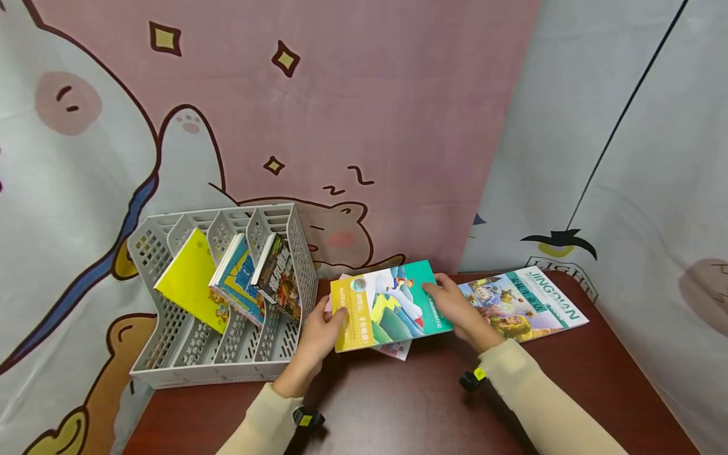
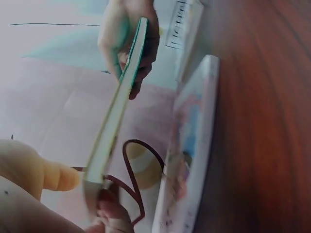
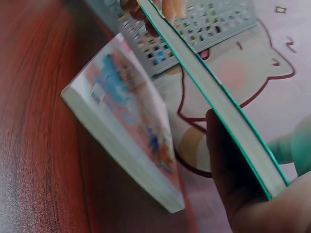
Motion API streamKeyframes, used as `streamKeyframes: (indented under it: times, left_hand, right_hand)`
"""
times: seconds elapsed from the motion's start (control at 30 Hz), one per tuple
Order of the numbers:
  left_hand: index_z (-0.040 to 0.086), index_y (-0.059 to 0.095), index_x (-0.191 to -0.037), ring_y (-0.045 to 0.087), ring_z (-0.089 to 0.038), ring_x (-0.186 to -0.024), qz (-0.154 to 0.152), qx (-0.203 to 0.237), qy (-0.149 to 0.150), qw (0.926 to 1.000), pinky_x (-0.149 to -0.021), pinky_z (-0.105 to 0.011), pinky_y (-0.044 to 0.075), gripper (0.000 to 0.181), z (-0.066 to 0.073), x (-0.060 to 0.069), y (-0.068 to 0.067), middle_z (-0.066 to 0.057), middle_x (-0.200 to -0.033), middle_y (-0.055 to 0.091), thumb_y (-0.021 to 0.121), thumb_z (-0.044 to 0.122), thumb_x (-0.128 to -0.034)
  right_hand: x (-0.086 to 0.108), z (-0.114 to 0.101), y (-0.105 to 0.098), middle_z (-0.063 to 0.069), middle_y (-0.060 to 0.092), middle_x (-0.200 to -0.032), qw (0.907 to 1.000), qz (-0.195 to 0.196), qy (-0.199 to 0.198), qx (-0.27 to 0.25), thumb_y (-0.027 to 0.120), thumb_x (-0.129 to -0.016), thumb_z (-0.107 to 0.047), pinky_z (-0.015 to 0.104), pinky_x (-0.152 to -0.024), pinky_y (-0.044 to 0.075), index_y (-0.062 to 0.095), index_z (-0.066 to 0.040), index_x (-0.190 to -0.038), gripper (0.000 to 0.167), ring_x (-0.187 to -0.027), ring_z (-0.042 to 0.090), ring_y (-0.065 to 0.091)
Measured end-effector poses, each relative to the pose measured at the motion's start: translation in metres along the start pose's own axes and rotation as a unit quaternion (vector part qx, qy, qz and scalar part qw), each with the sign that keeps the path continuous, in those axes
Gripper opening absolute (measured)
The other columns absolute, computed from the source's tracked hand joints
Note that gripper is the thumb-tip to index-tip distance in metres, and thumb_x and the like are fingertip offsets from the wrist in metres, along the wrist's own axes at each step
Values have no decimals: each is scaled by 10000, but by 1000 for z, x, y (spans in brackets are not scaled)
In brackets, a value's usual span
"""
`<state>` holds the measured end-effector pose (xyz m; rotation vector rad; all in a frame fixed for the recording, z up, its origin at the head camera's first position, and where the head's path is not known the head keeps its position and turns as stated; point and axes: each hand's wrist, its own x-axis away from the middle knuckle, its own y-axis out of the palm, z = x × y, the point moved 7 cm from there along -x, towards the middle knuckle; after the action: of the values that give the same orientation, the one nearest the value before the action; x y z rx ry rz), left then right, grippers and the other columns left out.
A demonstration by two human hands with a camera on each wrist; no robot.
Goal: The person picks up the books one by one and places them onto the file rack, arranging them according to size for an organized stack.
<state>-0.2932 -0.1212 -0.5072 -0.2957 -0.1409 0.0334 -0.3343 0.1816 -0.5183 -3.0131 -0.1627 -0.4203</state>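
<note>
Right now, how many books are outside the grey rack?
3: the green-yellow book in left hand and right hand, the pinkish book beneath it, the JINGDIAN book at the right. Others may be hidden.

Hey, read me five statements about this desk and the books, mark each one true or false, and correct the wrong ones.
1. The left hand and right hand both hold the yellow-and-green book. True.
2. A bright yellow book leans in the gray organizer. True.
3. In the head view, the organizer is right of both hands. False: it is to their left.
4. The pink book and the JINGDIAN book lie on the table. True.
5. The JINGDIAN book is nearer the left hand than the right. False: it is nearer the right hand.
</note>
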Motion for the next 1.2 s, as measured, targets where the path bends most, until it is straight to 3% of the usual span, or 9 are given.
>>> streamKeyframes:
  times: [0.13,0.27,0.47,0.7,0.93,1.07,1.2]
  left_hand:
    - [19,433,-1650,724,-144,-823,-245,890,15,9957,-684,-283,601,632,10,-1,5,-193,-1189,751,616,302,-1116]
    - [108,457,-1563,738,-157,-780,-476,1416,185,9886,-641,-314,617,500,23,4,14,-143,-1113,732,616,310,-1134]
    - [127,391,-1540,759,-166,-737,-426,1500,561,9862,-647,-320,645,503,39,16,23,-134,-1048,721,638,264,-1125]
    - [134,364,-1589,774,-179,-772,-575,1483,602,9854,-685,-322,656,552,37,22,32,-195,-1124,722,643,210,-1119]
    - [168,381,-1615,751,-169,-773,-558,1479,337,9869,-678,-337,637,575,29,19,31,-135,-1077,742,650,250,-1113]
    - [155,428,-1543,774,-174,-756,-777,1616,172,9836,-660,-337,649,480,28,14,26,-80,-1018,759,626,303,-1131]
    - [124,509,-1490,770,-146,-774,-1041,1780,-19,9785,-674,-293,630,423,29,1,15,-45,-991,762,630,314,-1132]
  right_hand:
    - [18,-12,-7,40,718,-1023,9996,-117,-164,-196,516,-1177,-418,381,-640,663,438,-116,-1541,480,-719,157,748]
    - [34,-18,-13,4,722,-1008,9992,-77,-222,-333,524,-1169,-475,365,-655,667,437,-159,-1552,504,-734,143,755]
    - [51,-17,-12,-12,744,-1006,9973,-9,-320,-659,506,-1173,-490,381,-686,683,401,-174,-1548,501,-755,147,780]
    - [65,-8,-15,-6,768,-998,9978,74,-406,-515,469,-1187,-479,396,-684,683,356,-146,-1540,498,-754,171,793]
    - [71,-12,-15,-17,773,-975,9977,21,-477,-479,454,-1192,-469,360,-674,673,342,-135,-1560,509,-737,152,787]
    - [71,-16,-13,-23,780,-963,9968,-197,-531,-562,452,-1198,-441,358,-668,676,333,-116,-1568,507,-716,148,790]
    - [69,-20,-15,-4,789,-986,9963,-559,-439,-484,477,-1188,-457,367,-666,681,347,-141,-1565,509,-713,162,799]
